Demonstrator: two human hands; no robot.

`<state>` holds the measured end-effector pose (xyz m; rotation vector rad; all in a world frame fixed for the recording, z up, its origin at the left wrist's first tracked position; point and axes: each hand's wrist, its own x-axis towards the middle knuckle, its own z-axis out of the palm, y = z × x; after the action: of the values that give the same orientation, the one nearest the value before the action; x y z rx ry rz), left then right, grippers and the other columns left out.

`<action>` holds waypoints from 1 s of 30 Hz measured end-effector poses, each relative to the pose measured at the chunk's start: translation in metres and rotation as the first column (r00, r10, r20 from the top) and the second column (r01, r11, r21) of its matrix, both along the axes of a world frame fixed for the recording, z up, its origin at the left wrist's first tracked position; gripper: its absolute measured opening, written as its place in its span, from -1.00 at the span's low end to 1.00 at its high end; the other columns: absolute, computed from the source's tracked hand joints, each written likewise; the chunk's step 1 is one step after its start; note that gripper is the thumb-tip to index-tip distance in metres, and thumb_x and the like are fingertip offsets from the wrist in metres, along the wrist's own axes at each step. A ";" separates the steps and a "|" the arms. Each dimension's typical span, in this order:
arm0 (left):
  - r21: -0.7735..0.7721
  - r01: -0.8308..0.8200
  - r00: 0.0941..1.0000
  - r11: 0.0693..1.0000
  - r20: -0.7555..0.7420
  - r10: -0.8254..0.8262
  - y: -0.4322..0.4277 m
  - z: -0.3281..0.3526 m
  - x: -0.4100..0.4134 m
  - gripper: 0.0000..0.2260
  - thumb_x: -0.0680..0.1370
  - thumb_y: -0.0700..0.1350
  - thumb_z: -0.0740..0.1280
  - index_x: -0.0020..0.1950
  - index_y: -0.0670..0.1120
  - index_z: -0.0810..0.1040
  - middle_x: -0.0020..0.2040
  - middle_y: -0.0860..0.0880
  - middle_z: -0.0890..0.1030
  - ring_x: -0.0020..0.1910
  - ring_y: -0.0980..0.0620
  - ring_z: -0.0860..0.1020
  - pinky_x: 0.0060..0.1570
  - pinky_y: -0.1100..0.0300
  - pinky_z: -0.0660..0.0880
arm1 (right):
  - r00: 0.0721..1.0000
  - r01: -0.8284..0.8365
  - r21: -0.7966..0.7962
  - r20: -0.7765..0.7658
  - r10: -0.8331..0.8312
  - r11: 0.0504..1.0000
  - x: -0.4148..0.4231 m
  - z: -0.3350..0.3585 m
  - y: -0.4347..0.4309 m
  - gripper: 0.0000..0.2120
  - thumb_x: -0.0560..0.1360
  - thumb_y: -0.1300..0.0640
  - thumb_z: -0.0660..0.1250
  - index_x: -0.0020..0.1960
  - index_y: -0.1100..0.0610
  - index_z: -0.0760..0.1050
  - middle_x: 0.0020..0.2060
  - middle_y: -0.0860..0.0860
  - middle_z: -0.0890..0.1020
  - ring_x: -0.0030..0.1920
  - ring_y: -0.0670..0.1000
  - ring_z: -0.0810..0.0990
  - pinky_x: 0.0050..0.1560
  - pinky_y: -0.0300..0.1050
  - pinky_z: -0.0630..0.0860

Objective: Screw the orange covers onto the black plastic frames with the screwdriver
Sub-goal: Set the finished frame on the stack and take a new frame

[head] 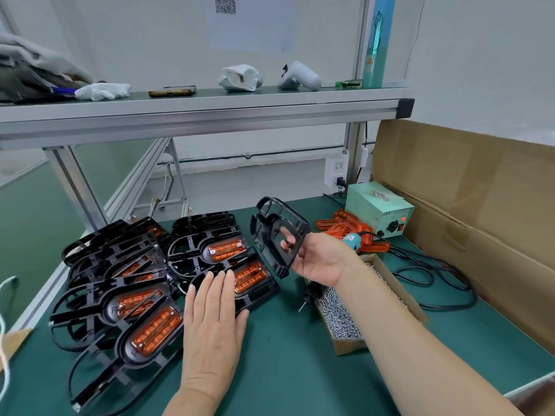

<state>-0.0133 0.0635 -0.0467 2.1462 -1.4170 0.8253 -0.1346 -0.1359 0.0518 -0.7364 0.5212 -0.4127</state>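
Black frame [271,259]: one, bare, held above worktop [285,355] centre, on edge, long axis near upright, rounded end up and far | right hand [321,261]: fingers grasping its near edge | left hand [213,322]: flat, fingers released, tips at finished frame [258,292] | orange covers [225,250]: at least five fitted, left | screwdriver [312,291]: one, bit pointing near-left
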 end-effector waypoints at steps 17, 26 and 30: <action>-0.153 0.144 0.985 0.978 0.121 -0.126 -0.017 0.050 0.009 -0.71 0.57 -0.11 0.28 0.25 -0.12 0.61 0.30 -0.13 0.55 0.42 -0.20 0.38 0.48 -0.26 0.15 | 0.965 -0.231 0.058 0.139 0.221 0.971 -0.027 -0.008 0.031 -0.83 0.37 0.23 0.44 -0.06 0.19 0.74 -0.27 -0.02 0.63 -0.21 -0.03 0.66 0.13 0.09 0.57; -0.101 0.250 0.958 0.963 0.168 -0.231 0.004 0.063 -0.003 -0.79 0.58 -0.12 0.26 -0.13 -0.17 0.64 0.13 -0.15 0.64 0.28 -0.20 0.52 0.42 -0.21 0.28 | 0.980 -0.185 0.050 0.089 0.180 0.981 -0.036 -0.004 0.036 -0.71 0.45 0.21 0.33 0.09 0.30 0.68 -0.22 0.12 0.70 -0.27 0.03 0.70 -0.19 0.00 0.70; -0.072 0.249 0.954 0.966 0.190 -0.232 0.018 0.063 -0.015 -0.79 0.59 -0.13 0.24 -0.15 -0.15 0.61 0.11 -0.09 0.65 0.27 -0.15 0.54 0.39 -0.23 0.29 | 0.983 -0.172 -0.124 0.042 0.178 0.977 -0.052 0.004 0.031 -0.67 0.52 0.16 0.30 0.17 0.32 0.65 -0.06 0.27 0.71 -0.10 0.14 0.74 -0.09 0.03 0.70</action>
<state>-0.0286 0.0811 0.0160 1.8194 -1.6542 0.9904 -0.1868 -0.1053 0.0561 -0.8778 0.3803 -0.2998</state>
